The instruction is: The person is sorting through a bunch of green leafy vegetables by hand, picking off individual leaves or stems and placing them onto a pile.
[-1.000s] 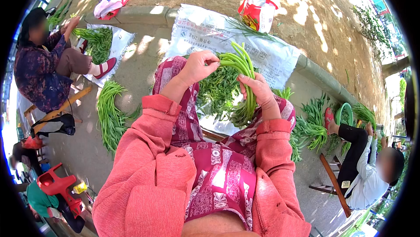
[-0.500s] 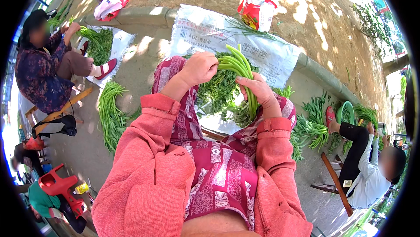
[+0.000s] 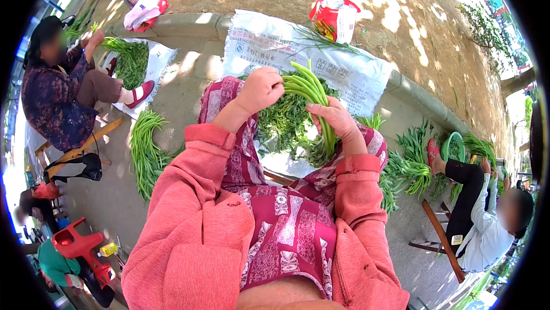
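A bunch of long green vegetable stems (image 3: 306,88) is held above my lap, bending over with its leafy ends downward. My right hand (image 3: 337,118) is closed round the bunch, the thumb lying across the stems. At the left ends of the stems, my left hand (image 3: 260,89) is closed, its fingertips pinching there; exactly how many stems they grip is hidden. Below both hands, between my knees, lies a heap of loose green leaves (image 3: 281,127) on a white woven sack (image 3: 252,46).
Bundles of greens lie at my left (image 3: 146,149) and right (image 3: 407,170). Beyond the sack, a red and white bag (image 3: 335,21) stands by the kerb (image 3: 424,101). One person (image 3: 63,92) sits at left, another (image 3: 487,224) at right near a green basket (image 3: 452,148).
The bunch of stems has shifted slightly to the left and down in my right hand. My left hand stays at the stem ends, nearly in place.
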`<action>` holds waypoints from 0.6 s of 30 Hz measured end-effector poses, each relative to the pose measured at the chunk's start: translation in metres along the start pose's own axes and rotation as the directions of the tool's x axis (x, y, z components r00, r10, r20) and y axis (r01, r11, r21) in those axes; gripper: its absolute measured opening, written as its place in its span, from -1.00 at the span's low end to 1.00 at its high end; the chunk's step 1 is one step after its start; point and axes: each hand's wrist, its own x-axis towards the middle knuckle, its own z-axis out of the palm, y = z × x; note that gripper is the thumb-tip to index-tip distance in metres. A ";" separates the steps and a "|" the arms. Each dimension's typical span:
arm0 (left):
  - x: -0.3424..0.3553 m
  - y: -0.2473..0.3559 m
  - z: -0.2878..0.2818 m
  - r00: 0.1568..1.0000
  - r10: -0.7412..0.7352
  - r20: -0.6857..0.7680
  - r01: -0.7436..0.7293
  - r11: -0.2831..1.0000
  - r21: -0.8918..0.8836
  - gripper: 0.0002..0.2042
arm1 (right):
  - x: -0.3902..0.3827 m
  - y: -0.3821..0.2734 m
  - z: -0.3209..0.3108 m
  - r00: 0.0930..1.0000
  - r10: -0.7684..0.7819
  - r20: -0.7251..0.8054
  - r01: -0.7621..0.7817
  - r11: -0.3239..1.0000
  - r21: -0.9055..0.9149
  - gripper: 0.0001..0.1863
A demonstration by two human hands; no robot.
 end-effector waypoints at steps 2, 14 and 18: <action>0.001 -0.002 0.003 0.989 -0.143 -0.041 0.134 0.976 -0.171 -0.91 | 0.000 0.000 0.000 1.000 -0.024 -0.005 0.024 1.000 0.019 -0.77; 0.004 -0.026 0.004 0.727 -0.676 -0.122 0.412 0.571 -0.710 -0.89 | -0.006 0.010 -0.023 0.982 -0.187 -0.017 0.181 0.924 0.335 -0.76; 0.000 -0.027 0.009 0.787 -0.612 -0.073 0.433 0.634 -0.641 -0.89 | -0.003 0.009 -0.020 0.982 -0.187 0.029 0.170 0.937 0.305 -0.75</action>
